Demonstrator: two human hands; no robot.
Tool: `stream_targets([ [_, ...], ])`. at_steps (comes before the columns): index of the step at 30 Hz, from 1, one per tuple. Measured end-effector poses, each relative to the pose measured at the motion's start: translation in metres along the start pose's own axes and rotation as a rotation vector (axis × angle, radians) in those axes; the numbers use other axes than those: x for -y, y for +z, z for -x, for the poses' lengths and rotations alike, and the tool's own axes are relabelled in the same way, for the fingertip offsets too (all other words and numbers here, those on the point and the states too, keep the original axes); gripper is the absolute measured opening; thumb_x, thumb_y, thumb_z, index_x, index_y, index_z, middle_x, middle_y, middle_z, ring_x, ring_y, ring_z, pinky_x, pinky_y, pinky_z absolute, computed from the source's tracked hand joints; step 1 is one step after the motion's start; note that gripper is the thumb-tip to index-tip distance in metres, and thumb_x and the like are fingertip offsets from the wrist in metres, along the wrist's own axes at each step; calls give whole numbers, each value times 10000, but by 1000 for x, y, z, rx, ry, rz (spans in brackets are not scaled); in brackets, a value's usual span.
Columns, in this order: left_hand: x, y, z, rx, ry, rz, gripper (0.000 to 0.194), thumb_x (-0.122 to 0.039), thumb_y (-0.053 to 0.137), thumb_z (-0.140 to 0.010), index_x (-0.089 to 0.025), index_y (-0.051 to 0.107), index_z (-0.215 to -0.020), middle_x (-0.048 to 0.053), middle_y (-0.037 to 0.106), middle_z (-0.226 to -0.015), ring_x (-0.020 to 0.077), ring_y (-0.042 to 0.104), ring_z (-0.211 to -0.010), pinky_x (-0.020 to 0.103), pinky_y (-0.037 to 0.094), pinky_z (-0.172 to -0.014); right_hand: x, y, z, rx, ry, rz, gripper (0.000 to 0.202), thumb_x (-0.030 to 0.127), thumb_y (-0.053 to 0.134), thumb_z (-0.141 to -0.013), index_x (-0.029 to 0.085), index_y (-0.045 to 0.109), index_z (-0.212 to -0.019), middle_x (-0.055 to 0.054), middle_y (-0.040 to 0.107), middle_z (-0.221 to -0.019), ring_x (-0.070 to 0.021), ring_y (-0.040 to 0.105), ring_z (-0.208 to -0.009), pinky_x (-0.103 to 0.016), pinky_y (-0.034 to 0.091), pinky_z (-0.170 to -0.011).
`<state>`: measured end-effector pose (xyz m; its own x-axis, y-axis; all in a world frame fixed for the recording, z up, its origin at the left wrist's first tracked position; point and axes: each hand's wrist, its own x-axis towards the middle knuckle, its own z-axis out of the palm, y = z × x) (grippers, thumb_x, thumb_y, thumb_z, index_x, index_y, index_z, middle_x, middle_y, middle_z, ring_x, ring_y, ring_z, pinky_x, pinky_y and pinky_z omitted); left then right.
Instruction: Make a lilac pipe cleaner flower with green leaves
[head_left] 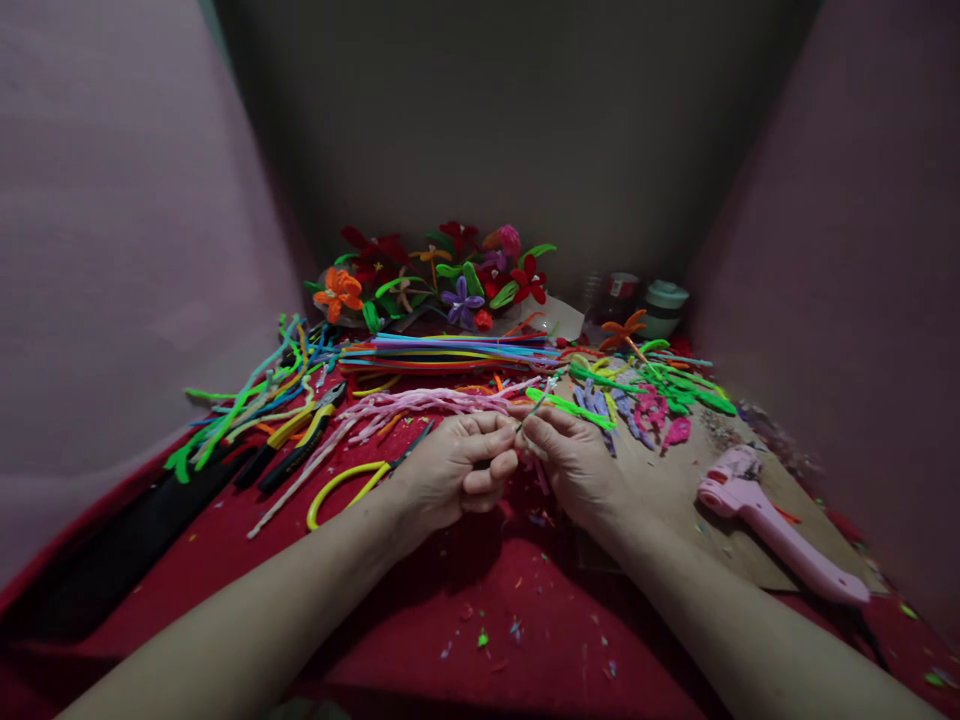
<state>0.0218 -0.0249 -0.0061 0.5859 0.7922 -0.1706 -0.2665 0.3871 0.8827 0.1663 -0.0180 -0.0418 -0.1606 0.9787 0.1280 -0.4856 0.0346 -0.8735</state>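
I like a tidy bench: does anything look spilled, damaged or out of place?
Mainly the scraps: small coloured bits strewn loosely over the red cloth near its front edge, like uncleared litter. At the right, the pink glue gun has dark blotches on its head, perhaps dirt or wear. I see no liquid spill.

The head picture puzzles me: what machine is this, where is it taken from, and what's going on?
There's no machine at work here: these are a person's bare left hand and right hand. The single picture comes from a camera worn on that person's head, looking forward and down. Their fingertips meet at a thin strand, pinched between them; its finer details are too small to make out. On the red cloth lie scissors, pliers and bundled coloured stems. Fuzzy flowers are at the back, and a pink tool lies to the right.
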Motion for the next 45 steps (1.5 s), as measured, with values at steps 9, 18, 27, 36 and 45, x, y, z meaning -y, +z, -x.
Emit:
stream_targets([
  [9,-7,-5,1,-12,14,63,144,-237,483,-862,-145,555,-779,-107,264,-458,17,124,-319,98,206,-277,10,4,4,54,4,-9,87,275,679,-718,216,694,-781,6,639,-753,-126,542,-682,-244,424,-657],
  [18,-7,-3,1,-62,-32,159,158,-208,462,-869,-132,560,-772,-109,233,-460,16,112,-317,91,210,-268,13,0,3,46,107,229,237,421,616,-764,188,661,-748,75,378,-449,-59,303,-356,-200,235,-336],
  [27,-3,-4,-2,83,-64,246,120,-144,466,-856,-108,549,-777,-77,390,-518,-13,118,-299,68,228,-248,6,-5,-2,87,141,-2,149,297,711,-694,182,659,-773,38,546,-589,-50,395,-430,-185,278,-385],
  [36,0,-1,6,250,-92,311,237,-153,384,-901,-92,593,-807,-69,455,-448,-13,89,-229,83,258,-228,13,-2,4,152,239,-178,177,237,753,-620,194,699,-782,14,608,-591,-85,491,-508,-186,312,-444],
  [45,-2,4,9,132,-93,148,202,-247,449,-873,-124,559,-756,-80,417,-383,20,208,-189,122,216,-218,13,-2,4,140,222,-138,207,261,756,-625,189,700,-810,6,618,-620,-80,486,-518,-188,319,-462],
])
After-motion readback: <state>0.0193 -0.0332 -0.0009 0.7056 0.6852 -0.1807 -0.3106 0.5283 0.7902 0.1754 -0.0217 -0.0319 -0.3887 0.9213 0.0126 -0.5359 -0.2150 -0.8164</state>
